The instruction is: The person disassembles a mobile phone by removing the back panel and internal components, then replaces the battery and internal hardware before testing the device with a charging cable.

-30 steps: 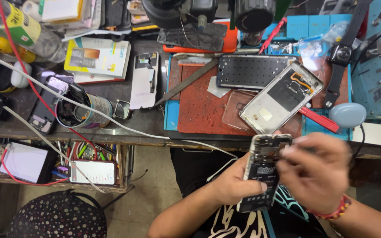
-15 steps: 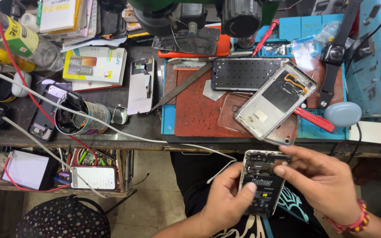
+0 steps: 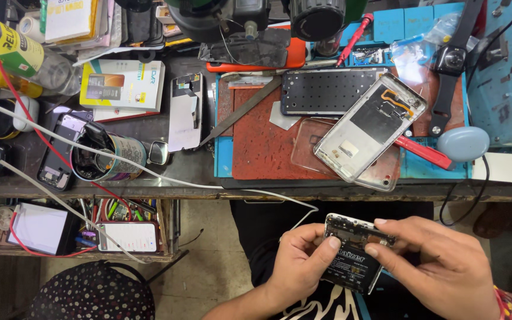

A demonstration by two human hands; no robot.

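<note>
- Holding is shared between both hands: the opened phone, its back removed so that battery and circuit board are bared, is kept in the air over the lap, below the front edge of the tabletop and well apart from everything on it.
- The left hand is wrapped around the phone's left edge, with its thumb pressed on the top left corner beside the camera part.
- The right hand is closed on the upper right part of the phone, with its fingers pinching along the top edge; what lies under the fingertips cannot be made out.
- Nothing is beneath the phone but the lap and floor, so a slipped grip could let it fall, and any loosened small part would likely be lost among the clutter below.
- A thumb pressed too hard on the bare board could probably bend or crack a connector or a ribbon.
- The battery is uncovered, so a twist of the frame between the two hands could flex or dent it.
- The white cable hangs off the tabletop just above the left hand and could be snagged if the hands are lifted.
- The silver back housing rests near the edge of the red mat and could be knocked by a rising arm.
</note>
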